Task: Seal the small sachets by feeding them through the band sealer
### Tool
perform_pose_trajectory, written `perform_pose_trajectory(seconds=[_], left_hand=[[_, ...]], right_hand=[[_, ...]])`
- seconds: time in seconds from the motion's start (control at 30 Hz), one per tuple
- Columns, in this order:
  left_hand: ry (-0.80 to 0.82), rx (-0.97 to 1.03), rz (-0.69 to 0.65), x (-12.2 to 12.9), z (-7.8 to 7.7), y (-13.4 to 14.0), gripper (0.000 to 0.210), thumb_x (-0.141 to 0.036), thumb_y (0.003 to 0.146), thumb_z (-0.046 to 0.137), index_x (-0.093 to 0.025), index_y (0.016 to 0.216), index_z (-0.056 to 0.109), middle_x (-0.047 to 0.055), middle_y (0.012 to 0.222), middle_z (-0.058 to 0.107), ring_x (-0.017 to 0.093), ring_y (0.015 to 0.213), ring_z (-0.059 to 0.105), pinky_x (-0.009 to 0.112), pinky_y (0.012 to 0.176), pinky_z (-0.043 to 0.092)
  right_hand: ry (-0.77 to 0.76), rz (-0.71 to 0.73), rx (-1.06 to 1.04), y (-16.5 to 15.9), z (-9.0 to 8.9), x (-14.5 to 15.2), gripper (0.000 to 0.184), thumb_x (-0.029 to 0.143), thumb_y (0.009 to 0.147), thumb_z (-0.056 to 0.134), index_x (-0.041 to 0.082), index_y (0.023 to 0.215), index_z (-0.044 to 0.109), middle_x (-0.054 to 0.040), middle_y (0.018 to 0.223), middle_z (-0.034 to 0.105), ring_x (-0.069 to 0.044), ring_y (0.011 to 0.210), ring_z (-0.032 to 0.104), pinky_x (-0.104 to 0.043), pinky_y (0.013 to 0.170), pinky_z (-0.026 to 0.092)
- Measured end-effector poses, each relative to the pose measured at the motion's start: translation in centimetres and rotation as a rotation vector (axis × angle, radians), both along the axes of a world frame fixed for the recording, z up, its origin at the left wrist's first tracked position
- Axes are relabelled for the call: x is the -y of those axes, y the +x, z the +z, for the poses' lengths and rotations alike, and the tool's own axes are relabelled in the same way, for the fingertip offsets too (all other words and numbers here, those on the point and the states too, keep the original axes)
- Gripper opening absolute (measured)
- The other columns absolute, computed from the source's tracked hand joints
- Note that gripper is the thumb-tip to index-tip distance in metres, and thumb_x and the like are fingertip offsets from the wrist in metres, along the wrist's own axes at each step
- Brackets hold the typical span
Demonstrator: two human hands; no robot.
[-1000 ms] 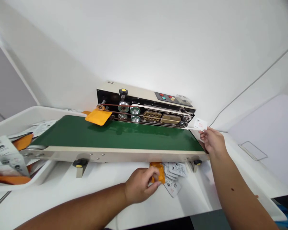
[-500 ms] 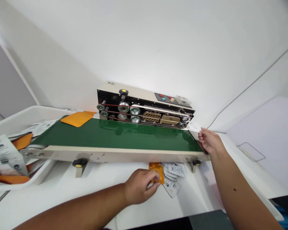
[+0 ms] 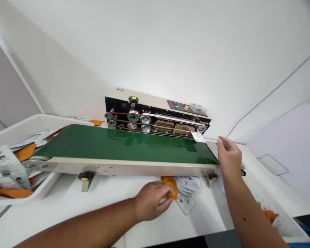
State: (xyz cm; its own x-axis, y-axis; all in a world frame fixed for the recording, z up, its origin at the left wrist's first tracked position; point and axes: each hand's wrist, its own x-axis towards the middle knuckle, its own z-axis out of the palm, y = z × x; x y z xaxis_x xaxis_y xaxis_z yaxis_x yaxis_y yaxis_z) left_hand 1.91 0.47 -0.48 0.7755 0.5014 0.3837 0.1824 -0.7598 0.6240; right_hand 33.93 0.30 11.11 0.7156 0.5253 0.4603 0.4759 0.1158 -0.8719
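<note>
A small white packet (image 3: 198, 137) sits at the right-hand intake of the band sealer (image 3: 157, 117), its upper edge at the rollers and its body over the green conveyor belt (image 3: 134, 146). My right hand (image 3: 229, 155) is to the right of this packet, apart from it, with fingers loosely curved and nothing in them. Below the conveyor's front edge, my left hand (image 3: 153, 201) has its fingers curled, thumb and forefinger pinching the edge of an orange packet (image 3: 170, 182). Several white printed packets (image 3: 186, 203) lie in a loose pile beside it.
At the left end of the belt stands a white bin (image 3: 45, 193) holding several white and orange packets. Another white bin (image 3: 296, 229) with packets is at the lower right, partly behind my forearm. Black knobs (image 3: 85, 175) project from the conveyor's front.
My right hand has let go of the white packet and drawn back; the packet has shifted left into the sealer's intake. The orange packet on the belt's left end has dropped off toward the bin.
</note>
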Motion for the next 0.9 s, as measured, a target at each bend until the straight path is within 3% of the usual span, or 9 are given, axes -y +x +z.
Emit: perform_pose_trajectory(seconds=[0.1, 0.17, 0.23, 0.37, 0.5, 0.6, 0.67, 0.83, 0.9], left_hand=[[0.045, -0.092, -0.066, -0.4, -0.8, 0.1, 0.039, -0.032, 0.085, 0.073, -0.023, 0.122, 0.064, 0.01, 0.129, 0.07, 0.031, 0.12, 0.062, 0.043, 0.104, 0.049], [0.073, -0.157, -0.118, -0.7, -1.5, 0.0, 0.064, -0.043, 0.083, 0.076, -0.022, 0.14, 0.055, 0.013, 0.154, 0.051, 0.037, 0.142, 0.046, 0.051, 0.118, 0.037], [0.093, -0.214, -0.152, -0.8, -2.0, -0.1, 0.074, -0.05, 0.085, 0.074, -0.022, 0.148, 0.049, 0.014, 0.163, 0.039, 0.039, 0.15, 0.033, 0.055, 0.124, 0.027], [0.087, -0.235, -0.147, -0.7, -1.6, 0.0, 0.067, -0.04, 0.086, 0.076, -0.025, 0.146, 0.051, 0.011, 0.154, 0.052, 0.036, 0.145, 0.043, 0.055, 0.126, 0.024], [0.041, -0.221, -0.086, -0.5, -0.3, 0.2, 0.073, -0.03, 0.079, 0.081, -0.027, 0.146, 0.051, 0.011, 0.149, 0.055, 0.035, 0.139, 0.049, 0.052, 0.121, 0.033], [0.034, -0.242, -0.041, -0.6, 0.2, 0.2, 0.082, -0.032, 0.075, 0.083, -0.026, 0.148, 0.047, 0.014, 0.157, 0.046, 0.038, 0.142, 0.043, 0.055, 0.119, 0.035], [0.035, -0.252, -0.037, -0.6, 0.1, 0.3, 0.08, -0.035, 0.076, 0.083, -0.025, 0.147, 0.048, 0.014, 0.152, 0.053, 0.038, 0.14, 0.047, 0.056, 0.118, 0.037], [0.166, -0.158, -0.032, -0.9, -0.1, 0.5, 0.025, -0.027, 0.099, 0.06, -0.022, 0.123, 0.066, 0.009, 0.118, 0.074, 0.028, 0.114, 0.067, 0.042, 0.099, 0.054], [0.242, -0.081, -0.024, -0.9, -0.1, 0.5, 0.021, -0.02, 0.104, 0.05, -0.022, 0.111, 0.07, 0.007, 0.108, 0.076, 0.023, 0.102, 0.069, 0.035, 0.091, 0.057]], right_hand=[[0.189, -0.049, 0.358, -3.9, -2.2, 2.9, 0.022, 0.037, 0.091, 0.067, 0.021, 0.101, 0.077, -0.0072, 0.085, 0.071, -0.021, 0.075, 0.065, -0.032, 0.068, 0.054], [0.207, 0.158, 0.599, -6.4, -4.0, 4.1, 0.014, 0.027, 0.09, 0.066, 0.023, 0.097, 0.077, -0.0072, 0.079, 0.07, -0.023, 0.07, 0.065, -0.035, 0.065, 0.054], [0.192, 0.41, 0.799, -8.4, -5.7, 4.4, 0.018, 0.018, 0.089, 0.062, 0.024, 0.1, 0.076, -0.0063, 0.074, 0.069, -0.022, 0.064, 0.063, -0.035, 0.058, 0.051], [0.177, 0.673, 0.895, -10.4, -8.0, 3.8, 0.029, 0.008, 0.088, 0.055, 0.019, 0.11, 0.071, -0.0046, 0.069, 0.066, -0.019, 0.056, 0.056, -0.032, 0.052, 0.045], [0.152, 0.775, 0.823, -10.6, -9.1, 3.6, 0.03, 0.007, 0.087, 0.056, 0.019, 0.111, 0.068, -0.0056, 0.074, 0.069, -0.019, 0.058, 0.055, -0.033, 0.055, 0.045], [0.115, 0.82, 0.765, -10.3, -9.5, 3.7, 0.026, 0.009, 0.087, 0.056, 0.019, 0.108, 0.069, -0.0049, 0.073, 0.069, -0.019, 0.058, 0.057, -0.033, 0.056, 0.046], [0.109, 0.825, 0.74, -10.2, -9.5, 3.7, 0.024, 0.01, 0.088, 0.055, 0.02, 0.105, 0.069, -0.0039, 0.071, 0.068, -0.018, 0.057, 0.056, -0.032, 0.055, 0.045], [0.116, 0.844, 0.724, -10.2, -9.0, 3.6, 0.023, 0.013, 0.089, 0.054, 0.02, 0.106, 0.069, -0.0039, 0.071, 0.068, -0.018, 0.057, 0.056, -0.032, 0.056, 0.045], [0.116, 0.86, 0.722, -10.3, -8.7, 3.6, 0.023, 0.016, 0.091, 0.053, 0.02, 0.107, 0.069, -0.0037, 0.07, 0.068, -0.018, 0.056, 0.056, -0.032, 0.055, 0.045]])
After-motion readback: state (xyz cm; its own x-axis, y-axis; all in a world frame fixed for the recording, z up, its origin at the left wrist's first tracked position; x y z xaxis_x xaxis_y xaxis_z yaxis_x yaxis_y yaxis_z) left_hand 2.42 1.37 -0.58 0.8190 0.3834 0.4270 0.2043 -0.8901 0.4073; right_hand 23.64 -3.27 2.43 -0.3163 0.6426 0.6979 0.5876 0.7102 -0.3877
